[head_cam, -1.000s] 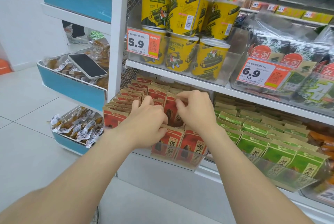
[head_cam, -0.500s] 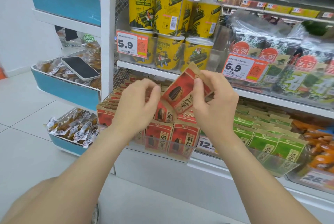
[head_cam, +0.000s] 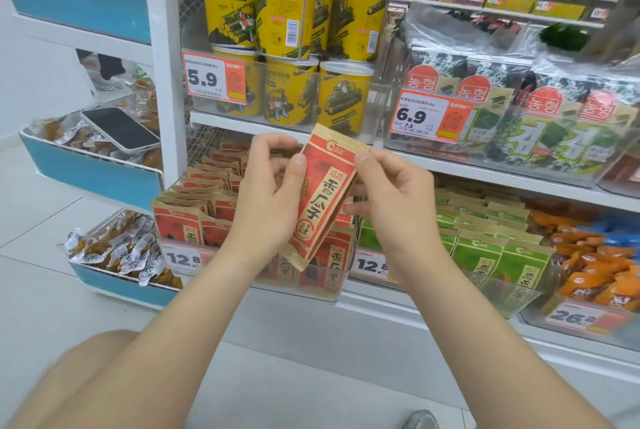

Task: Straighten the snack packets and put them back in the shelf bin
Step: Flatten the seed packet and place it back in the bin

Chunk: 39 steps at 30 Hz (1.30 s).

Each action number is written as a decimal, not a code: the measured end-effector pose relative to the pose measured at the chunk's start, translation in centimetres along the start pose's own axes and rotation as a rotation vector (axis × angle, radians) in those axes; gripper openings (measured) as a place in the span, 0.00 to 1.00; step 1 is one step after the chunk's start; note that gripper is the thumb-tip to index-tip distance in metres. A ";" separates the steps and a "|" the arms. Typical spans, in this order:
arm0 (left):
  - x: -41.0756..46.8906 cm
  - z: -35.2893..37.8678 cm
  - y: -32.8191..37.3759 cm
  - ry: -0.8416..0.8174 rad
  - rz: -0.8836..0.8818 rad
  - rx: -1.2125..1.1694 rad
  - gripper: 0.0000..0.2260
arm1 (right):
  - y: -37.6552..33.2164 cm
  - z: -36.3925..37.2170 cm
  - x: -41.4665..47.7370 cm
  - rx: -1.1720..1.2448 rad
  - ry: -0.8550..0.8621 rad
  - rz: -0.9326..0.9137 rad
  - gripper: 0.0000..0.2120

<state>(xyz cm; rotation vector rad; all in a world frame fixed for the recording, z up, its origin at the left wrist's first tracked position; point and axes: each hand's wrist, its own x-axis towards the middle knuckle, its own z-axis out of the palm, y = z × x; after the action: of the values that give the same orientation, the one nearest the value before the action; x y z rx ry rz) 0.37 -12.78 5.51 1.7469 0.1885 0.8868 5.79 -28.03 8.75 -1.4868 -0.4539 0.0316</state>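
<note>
Head view: a red snack packet point(head_cam: 325, 196) is held tilted just above the shelf bin point(head_cam: 322, 284), between both hands. The left hand point(head_cam: 266, 200) grips its left edge and the right hand point(head_cam: 398, 206) pinches its upper right edge. Both hands hide part of the bin's red packets point(head_cam: 180, 224).
</note>
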 end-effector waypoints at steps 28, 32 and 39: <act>-1.8 -0.1 2.0 -0.208 0.024 -0.077 0.09 | 1.2 0.7 -0.8 0.276 -0.148 0.095 0.09; -1.8 -0.4 1.9 -0.219 -0.078 -0.120 0.10 | 0.7 0.6 -0.8 0.215 -0.158 0.077 0.09; -1.6 -0.8 2.1 -0.223 -0.141 -0.226 0.11 | 0.5 0.3 -0.7 0.146 -0.241 0.091 0.10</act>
<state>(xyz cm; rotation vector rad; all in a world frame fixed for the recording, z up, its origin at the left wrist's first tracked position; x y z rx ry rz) -1.90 -13.84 6.63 1.5859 0.0611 0.5827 5.17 -27.86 8.06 -1.3645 -0.5659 0.3125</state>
